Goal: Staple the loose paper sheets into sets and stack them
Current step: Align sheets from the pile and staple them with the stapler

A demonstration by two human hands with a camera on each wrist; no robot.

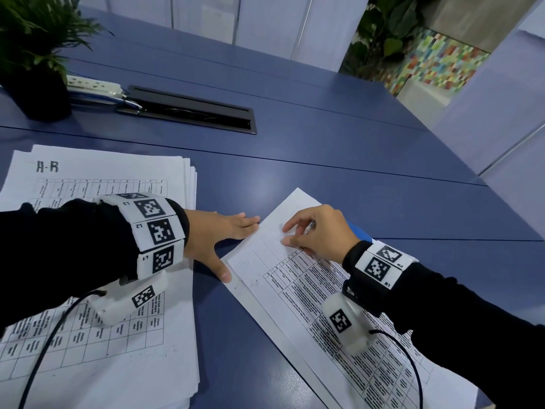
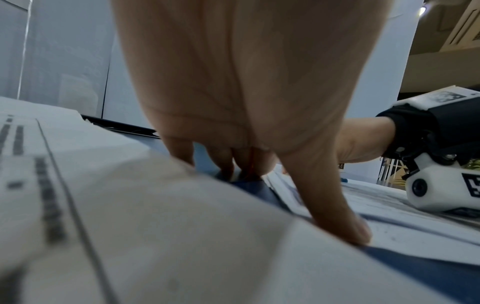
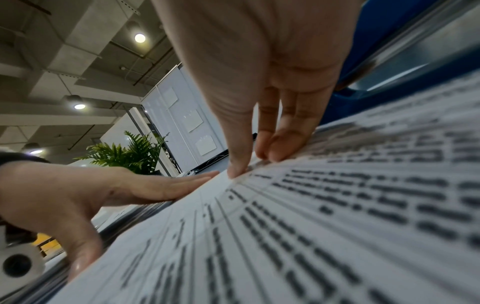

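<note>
A thin set of printed sheets lies at an angle on the blue table, right of centre. My left hand lies flat on the table, its straight fingers and thumb against the set's left edge. My right hand rests its thumb and fingertips on the top of the set, near its far corner. A blue stapler lies just beyond the right hand, mostly hidden by it; the right wrist view shows the stapler beside the palm. A thick stack of printed sheets sits under my left forearm.
At the back left stand a potted plant, a white power strip and a black cable slot set into the table. White partition panels border the table's right side. Cables trail from both wrist cameras.
</note>
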